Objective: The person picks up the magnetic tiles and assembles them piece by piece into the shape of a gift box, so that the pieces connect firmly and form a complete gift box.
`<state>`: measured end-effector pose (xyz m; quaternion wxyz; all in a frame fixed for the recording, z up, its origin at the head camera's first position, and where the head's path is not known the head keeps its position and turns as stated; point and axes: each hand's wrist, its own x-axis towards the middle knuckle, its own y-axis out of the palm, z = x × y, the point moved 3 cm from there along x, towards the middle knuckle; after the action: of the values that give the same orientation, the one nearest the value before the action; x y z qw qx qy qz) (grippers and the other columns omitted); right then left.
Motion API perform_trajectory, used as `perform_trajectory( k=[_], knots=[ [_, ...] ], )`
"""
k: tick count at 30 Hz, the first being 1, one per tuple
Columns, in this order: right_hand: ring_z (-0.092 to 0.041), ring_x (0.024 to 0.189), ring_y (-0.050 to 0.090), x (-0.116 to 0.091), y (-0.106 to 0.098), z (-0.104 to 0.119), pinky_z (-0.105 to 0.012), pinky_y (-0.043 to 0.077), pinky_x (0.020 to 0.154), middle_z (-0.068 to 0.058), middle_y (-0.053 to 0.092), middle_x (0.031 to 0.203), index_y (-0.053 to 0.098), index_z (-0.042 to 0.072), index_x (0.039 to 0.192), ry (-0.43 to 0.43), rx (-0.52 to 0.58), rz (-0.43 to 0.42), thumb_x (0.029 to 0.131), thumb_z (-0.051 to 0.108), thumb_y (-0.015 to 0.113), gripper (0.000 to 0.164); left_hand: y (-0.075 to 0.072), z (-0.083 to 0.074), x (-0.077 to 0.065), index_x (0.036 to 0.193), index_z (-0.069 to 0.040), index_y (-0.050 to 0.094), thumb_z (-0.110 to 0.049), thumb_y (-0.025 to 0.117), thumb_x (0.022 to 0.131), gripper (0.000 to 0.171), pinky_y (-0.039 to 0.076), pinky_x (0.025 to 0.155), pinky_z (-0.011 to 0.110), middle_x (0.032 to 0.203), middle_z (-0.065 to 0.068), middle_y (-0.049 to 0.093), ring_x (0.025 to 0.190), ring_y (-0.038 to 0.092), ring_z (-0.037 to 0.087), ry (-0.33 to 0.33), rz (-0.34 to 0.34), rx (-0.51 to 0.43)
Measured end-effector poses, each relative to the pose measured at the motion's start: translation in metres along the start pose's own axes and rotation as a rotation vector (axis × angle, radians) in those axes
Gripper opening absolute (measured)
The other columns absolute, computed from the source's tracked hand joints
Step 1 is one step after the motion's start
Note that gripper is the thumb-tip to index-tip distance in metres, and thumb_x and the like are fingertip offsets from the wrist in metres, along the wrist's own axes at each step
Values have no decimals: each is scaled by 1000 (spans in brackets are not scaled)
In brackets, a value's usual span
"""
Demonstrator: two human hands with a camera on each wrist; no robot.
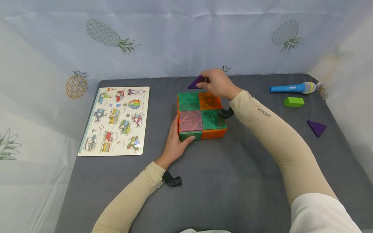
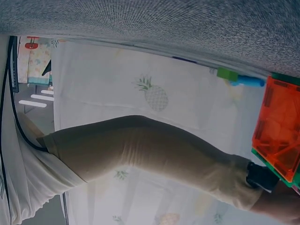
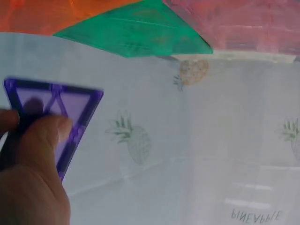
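Observation:
In the head view a low box of magnetic tiles [image 1: 190,121] sits mid-table, with green, orange and pink squares on top and orange and green sides. My left hand [image 1: 172,144] rests against its front left corner, fingers along the left side and thumb at the front. Beyond the box's back edge, my right hand [image 1: 217,83] pinches a purple triangular magnetic tile [image 1: 194,83] between thumb and fingers. The right wrist view shows this see-through tile [image 3: 79,105] apart from the box. Only the box's orange side [image 2: 281,126] appears in the left wrist view; the left fingers are hidden there.
To the left lies a wooden picture puzzle board [image 1: 116,121]. On the right are a blue toy microphone [image 1: 291,88], a green block [image 1: 294,102] and another purple triangular tile [image 1: 317,128]. A pineapple-print curtain [image 1: 186,42] hangs behind the grey table [image 1: 233,181].

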<state>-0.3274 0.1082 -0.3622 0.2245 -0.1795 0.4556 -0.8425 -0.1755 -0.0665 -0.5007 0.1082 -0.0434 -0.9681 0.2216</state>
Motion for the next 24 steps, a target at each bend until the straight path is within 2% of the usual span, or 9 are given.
perform_trajectory(
  k=[5, 7, 11, 16, 22, 24],
  knots=[
    [-19, 65, 57, -8, -2, 0, -30, 43, 62, -8, 67, 89, 68, 9, 99, -33, -71, 102, 90, 28, 62, 22, 0, -1, 1, 151, -21, 4, -35, 71, 81, 98, 26, 112, 47, 153, 5, 20, 139, 26, 22, 0, 2, 8],
    [-17, 66, 57, -15, -1, -1, -30, 43, 61, -5, 68, 87, 68, 12, 100, -50, -77, 149, 90, 29, 62, 20, 1, -1, 2, 151, -21, 4, -36, 71, 81, 98, 26, 112, 47, 153, 6, 20, 139, 26, 22, -1, 8, 12],
    [-15, 62, 55, -31, 1, -1, -30, 44, 58, -1, 65, 75, 68, 15, 91, -110, -56, 209, 89, 27, 64, 13, 0, -1, 3, 151, -20, 4, -35, 71, 81, 98, 25, 113, 47, 153, 5, 19, 140, 25, 22, 1, 10, 13],
    [-11, 63, 56, -41, 6, 0, -28, 45, 59, 1, 66, 79, 69, 14, 92, -164, -52, 214, 88, 25, 65, 13, -2, -1, 3, 151, -20, 5, -33, 71, 82, 96, 24, 113, 47, 153, 5, 19, 139, 26, 22, 5, 1, 9],
    [-12, 66, 56, -42, 13, 2, -28, 45, 61, 2, 65, 84, 69, 16, 97, -192, -31, 204, 89, 27, 64, 15, -1, -1, 2, 151, -20, 4, -33, 71, 82, 97, 25, 113, 46, 153, 5, 19, 139, 26, 22, 6, 3, 4],
    [-12, 66, 55, -42, 14, 3, -28, 45, 61, 2, 64, 82, 68, 16, 94, -203, -21, 201, 89, 27, 63, 12, 0, -1, 3, 151, -20, 4, -33, 71, 82, 97, 25, 113, 45, 153, 5, 19, 139, 26, 21, 4, 4, 8]
  ],
)
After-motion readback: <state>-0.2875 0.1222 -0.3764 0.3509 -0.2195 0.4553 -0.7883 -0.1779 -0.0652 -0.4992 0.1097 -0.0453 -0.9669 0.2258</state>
